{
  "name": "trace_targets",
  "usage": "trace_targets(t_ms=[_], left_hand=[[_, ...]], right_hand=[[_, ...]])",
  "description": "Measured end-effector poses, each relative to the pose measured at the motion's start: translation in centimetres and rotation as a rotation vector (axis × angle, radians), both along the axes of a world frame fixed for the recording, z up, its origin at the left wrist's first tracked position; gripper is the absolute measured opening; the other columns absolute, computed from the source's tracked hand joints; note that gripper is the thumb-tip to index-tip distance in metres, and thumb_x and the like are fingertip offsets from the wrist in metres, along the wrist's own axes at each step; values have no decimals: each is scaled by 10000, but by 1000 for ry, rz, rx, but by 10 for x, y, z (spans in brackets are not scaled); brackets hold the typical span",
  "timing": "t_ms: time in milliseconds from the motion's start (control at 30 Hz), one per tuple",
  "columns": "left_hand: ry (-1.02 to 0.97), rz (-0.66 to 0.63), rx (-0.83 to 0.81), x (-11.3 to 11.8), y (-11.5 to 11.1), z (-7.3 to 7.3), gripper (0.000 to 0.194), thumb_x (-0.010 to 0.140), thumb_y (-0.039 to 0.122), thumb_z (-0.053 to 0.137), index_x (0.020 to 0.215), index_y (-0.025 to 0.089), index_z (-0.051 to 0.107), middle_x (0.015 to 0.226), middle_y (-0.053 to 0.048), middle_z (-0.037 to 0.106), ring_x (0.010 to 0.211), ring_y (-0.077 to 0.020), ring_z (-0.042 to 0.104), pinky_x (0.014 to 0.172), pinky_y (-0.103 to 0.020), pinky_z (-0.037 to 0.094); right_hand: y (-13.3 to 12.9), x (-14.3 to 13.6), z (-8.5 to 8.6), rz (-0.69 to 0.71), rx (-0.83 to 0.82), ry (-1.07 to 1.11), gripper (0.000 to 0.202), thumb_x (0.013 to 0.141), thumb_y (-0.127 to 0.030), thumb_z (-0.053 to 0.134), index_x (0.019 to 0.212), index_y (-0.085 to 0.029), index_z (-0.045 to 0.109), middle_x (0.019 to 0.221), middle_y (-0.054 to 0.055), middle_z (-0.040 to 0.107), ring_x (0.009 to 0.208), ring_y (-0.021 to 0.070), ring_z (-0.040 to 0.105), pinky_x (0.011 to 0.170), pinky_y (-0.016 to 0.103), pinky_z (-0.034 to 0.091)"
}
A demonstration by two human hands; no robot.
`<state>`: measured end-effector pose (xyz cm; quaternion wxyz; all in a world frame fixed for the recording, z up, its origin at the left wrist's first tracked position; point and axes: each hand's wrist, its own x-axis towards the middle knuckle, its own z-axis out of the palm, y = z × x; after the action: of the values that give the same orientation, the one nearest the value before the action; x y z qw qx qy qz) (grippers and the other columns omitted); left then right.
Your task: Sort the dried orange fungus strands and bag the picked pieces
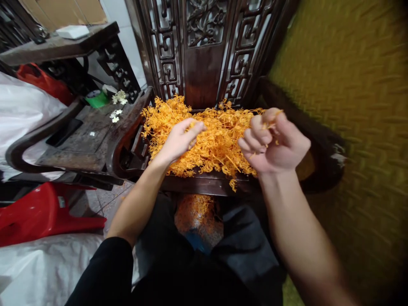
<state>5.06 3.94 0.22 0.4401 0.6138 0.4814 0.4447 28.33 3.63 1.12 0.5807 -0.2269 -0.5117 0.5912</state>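
Note:
A heap of tangled orange plastic sprigs (216, 136) covers the seat of a dark carved wooden chair (204, 185). My left hand (181, 140) is at the left half of the heap, its fingers curled in towards the thumb with a bit of orange showing between them. To the right, my right hand (276, 142) is raised at the heap's edge, palm turned up. Its fingers are closed, and small orange pieces poke out between fingers and thumb. Below the seat, between my knees, a bag (199, 212) holds more orange bits.
On the left, a second wooden chair (79, 140) bears a green tape roll (97, 98), small pale pieces (119, 97) and a dark flat object (63, 131). A red plastic stool (38, 210) and white sacks (41, 272) lie nearby. A yellow-brown textured surface (350, 85) rises at right.

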Motion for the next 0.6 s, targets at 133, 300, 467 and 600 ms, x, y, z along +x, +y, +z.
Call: trace_targets(t_ms=[133, 300, 467, 600], left_hand=[[237, -538, 75, 25, -21, 6, 320, 965, 484, 605, 945, 176, 690, 997, -58, 692, 957, -161, 648, 872, -309, 502], [278, -664, 149, 46, -21, -1, 277, 963, 430, 616, 910, 167, 686, 1004, -54, 681, 985, -168, 629, 931, -327, 486], [-283, -497, -80, 40, -31, 12, 381, 912, 562, 657, 888, 181, 639, 861, -11, 613, 473, -18, 384, 438, -204, 311], [-603, -344, -175, 30, -32, 28, 433, 918, 588, 630, 806, 174, 570, 835, 0, 569, 383, 29, 202, 332, -189, 153]], right_hand=[[1, 16, 4, -81, 165, 38, 321, 909, -695, 529, 987, -441, 708, 631, 11, 475, 479, 175, 336, 492, 381, 322], [-3, 20, 9, -164, 243, -26, 362, 956, -684, 441, 1144, -493, 685, 862, 63, 627, 662, 241, 533, 605, 445, 427], [22, 22, -7, -383, 207, -16, 509, 1006, -639, 315, 1331, -366, 596, 1158, 110, 636, 857, 244, 612, 671, 424, 503], [18, 12, -20, -615, 429, -306, 491, 999, -576, 490, 1433, -349, 473, 1223, 110, 591, 1040, 256, 631, 843, 448, 544]])
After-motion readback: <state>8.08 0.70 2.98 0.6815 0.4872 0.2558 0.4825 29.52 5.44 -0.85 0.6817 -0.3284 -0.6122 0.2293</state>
